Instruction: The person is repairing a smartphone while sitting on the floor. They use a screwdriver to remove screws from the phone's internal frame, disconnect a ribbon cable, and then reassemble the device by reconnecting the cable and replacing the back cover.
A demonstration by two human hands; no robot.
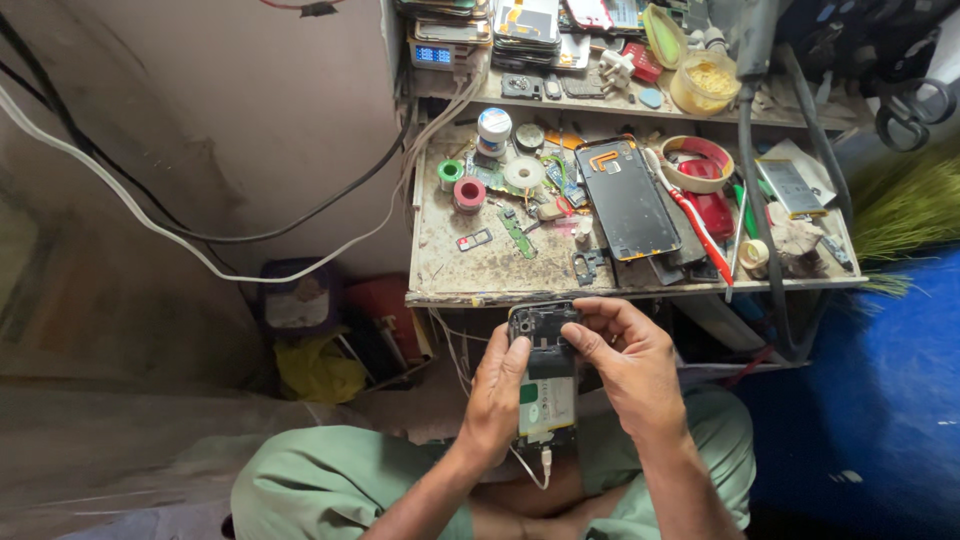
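An opened smartphone (546, 385) with its back cover off shows a white-and-green battery and a black frame. It is held over my lap, below the workbench edge. My left hand (495, 400) grips its left side, thumb resting on the upper part. My right hand (625, 362) holds the right side, with fingers curled over the top near the camera area. A white cable (530, 470) is plugged into the phone's bottom end.
A dirty wooden workbench (480, 270) carries a black phone panel (627, 198), tape rolls, a red toothbrush (700, 228), small circuit boards and screws. The shelf above holds stacked phones (525, 25) and a yellow tub (704, 84). White and black cables run along the left wall.
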